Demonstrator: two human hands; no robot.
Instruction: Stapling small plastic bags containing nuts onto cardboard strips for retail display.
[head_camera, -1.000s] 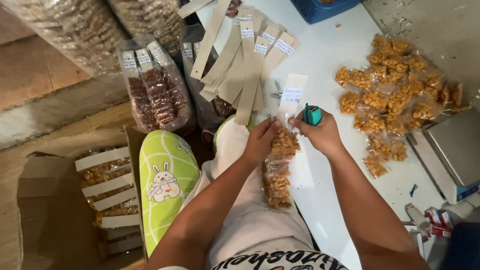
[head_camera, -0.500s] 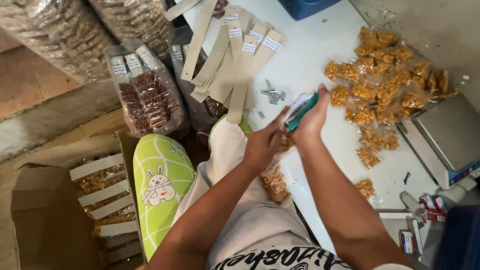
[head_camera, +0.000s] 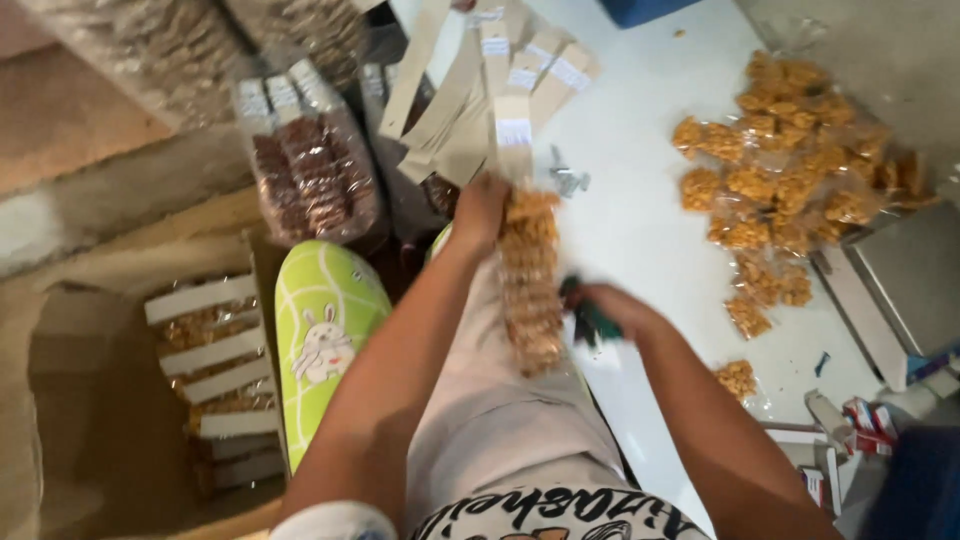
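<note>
Now two hands: left (head_camera: 480, 212) grips one snack bag (head_camera: 528, 285), right (head_camera: 610, 310) one stapler (head_camera: 585, 312).

One head-worn camera looks steeply down, close over the lap and the white table (head_camera: 640, 220).

Bare table (head_camera: 640, 230) between card strips (head_camera: 480, 90) and snack pile (head_camera: 800, 180).

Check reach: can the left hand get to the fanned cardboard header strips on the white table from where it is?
Probably yes. The left hand grips the top of a snack packet just below the cardboard strips, with nothing between them, but it is occupied holding that packet.
</note>
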